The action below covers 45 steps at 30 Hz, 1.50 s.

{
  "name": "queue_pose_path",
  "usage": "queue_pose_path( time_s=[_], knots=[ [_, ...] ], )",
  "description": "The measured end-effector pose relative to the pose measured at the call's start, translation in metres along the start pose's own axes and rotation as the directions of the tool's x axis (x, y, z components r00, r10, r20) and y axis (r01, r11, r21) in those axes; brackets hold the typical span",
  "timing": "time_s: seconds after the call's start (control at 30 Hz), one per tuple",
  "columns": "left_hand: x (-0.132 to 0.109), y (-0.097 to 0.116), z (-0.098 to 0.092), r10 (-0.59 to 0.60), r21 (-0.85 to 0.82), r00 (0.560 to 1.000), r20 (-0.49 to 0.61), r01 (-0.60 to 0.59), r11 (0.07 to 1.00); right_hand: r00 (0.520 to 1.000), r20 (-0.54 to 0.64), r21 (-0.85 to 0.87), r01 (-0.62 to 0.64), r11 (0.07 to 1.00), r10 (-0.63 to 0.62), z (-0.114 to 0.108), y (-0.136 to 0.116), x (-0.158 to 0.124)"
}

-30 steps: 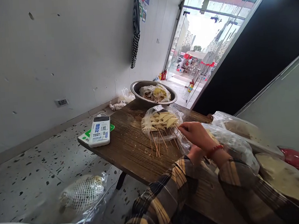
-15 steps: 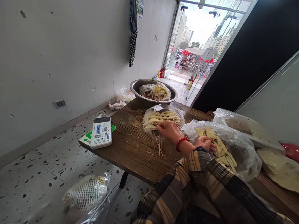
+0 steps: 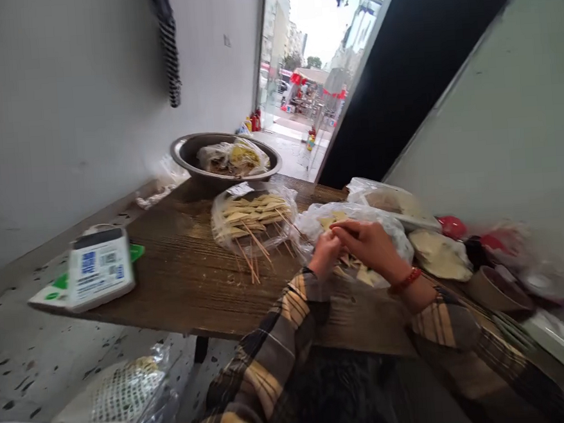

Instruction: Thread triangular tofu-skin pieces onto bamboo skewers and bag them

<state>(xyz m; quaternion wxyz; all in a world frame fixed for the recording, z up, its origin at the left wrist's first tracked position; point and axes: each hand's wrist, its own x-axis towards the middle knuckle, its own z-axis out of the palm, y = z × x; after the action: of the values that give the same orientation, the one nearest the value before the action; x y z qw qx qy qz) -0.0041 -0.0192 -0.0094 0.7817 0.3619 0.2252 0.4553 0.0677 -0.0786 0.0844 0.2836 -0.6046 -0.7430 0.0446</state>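
Observation:
My left hand (image 3: 324, 253) and my right hand (image 3: 368, 244), which wears a red bead bracelet, meet fingertip to fingertip over a clear plastic bag of pale cut pieces (image 3: 312, 222). Both hands are pinched closed; what they hold is too blurred to name. Just to their left lies another clear bag (image 3: 253, 217) with a heap of the same pale pieces threaded on thin wooden skewers, the stick ends pointing toward me. Both bags rest on a dark wooden table (image 3: 185, 276).
A metal basin (image 3: 181, 155) holding a bagged bundle stands at the table's far end. A white power bank (image 3: 100, 266) lies at the left corner. More bags (image 3: 387, 197), a brown bowl (image 3: 494, 287) and red items crowd the right. A netted bag (image 3: 121, 393) lies on the floor.
My right hand has drawn back from the skewered heap to meet my left hand over the bag of loose pieces. The camera has swung to the right.

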Motion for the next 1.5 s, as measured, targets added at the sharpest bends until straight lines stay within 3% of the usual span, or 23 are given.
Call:
queue_pose_path(
  time_s=[0.1, 0.23, 0.37, 0.53, 0.7, 0.9, 1.1, 1.2, 1.27, 1.33, 1.4, 1.5],
  knots=[
    [0.007, -0.009, 0.005, -0.073, 0.078, 0.997, -0.036, 0.076, 0.994, 0.976, -0.096, 0.027, -0.194, 0.981, 0.196, -0.040, 0.050, -0.032],
    [0.011, -0.006, 0.004, -0.043, 0.149, 0.998, -0.051, 0.050, 0.988, 0.935, -0.147, 0.002, -0.326, 0.945, 0.323, -0.072, 0.118, -0.072],
    [0.009, 0.000, 0.005, -0.009, 0.165, 1.000, -0.020, 0.012, 0.986, 0.906, -0.084, -0.149, -0.423, 0.894, 0.415, -0.073, 0.174, -0.105],
    [0.006, 0.004, 0.009, -0.015, 0.230, 1.000, -0.016, 0.018, 0.973, 0.902, -0.029, -0.194, -0.429, 0.882, 0.432, -0.057, 0.205, -0.137],
    [0.006, 0.004, 0.011, -0.029, 0.250, 1.000, 0.006, 0.027, 0.968, 0.901, 0.079, -0.237, -0.398, 0.886, 0.426, -0.051, 0.216, -0.157],
    [0.006, 0.003, 0.007, -0.003, 0.232, 0.999, -0.036, 0.011, 0.973, 0.909, 0.145, -0.319, -0.330, 0.888, 0.390, -0.044, 0.219, -0.158],
    [0.010, 0.003, 0.003, 0.120, 0.249, 0.983, -0.142, -0.082, 0.965, 0.923, 0.112, -0.397, -0.299, 0.868, 0.369, -0.044, 0.213, -0.172],
    [0.012, -0.002, 0.002, 0.188, 0.338, 0.970, -0.154, -0.127, 0.932, 0.927, -0.049, -0.305, -0.368, 0.879, 0.371, -0.056, 0.212, -0.179],
    [0.014, -0.006, 0.002, 0.244, 0.457, 0.962, -0.119, -0.165, 0.874, 0.907, -0.184, -0.157, -0.408, 0.899, 0.380, -0.065, 0.204, -0.175],
    [0.015, -0.009, 0.000, 0.295, 0.631, 0.954, -0.053, -0.197, 0.750, 0.861, -0.279, 0.096, -0.415, 0.905, 0.424, -0.067, 0.186, -0.163],
    [0.017, -0.011, -0.003, 0.345, 0.797, 0.938, 0.028, -0.229, 0.559, 0.837, -0.256, 0.347, -0.388, 0.854, 0.484, -0.061, 0.162, -0.145],
    [0.018, -0.013, -0.007, 0.399, 0.908, 0.909, 0.120, -0.263, 0.327, 0.849, -0.201, 0.572, -0.303, 0.762, 0.489, -0.036, 0.129, -0.114]
  ],
)
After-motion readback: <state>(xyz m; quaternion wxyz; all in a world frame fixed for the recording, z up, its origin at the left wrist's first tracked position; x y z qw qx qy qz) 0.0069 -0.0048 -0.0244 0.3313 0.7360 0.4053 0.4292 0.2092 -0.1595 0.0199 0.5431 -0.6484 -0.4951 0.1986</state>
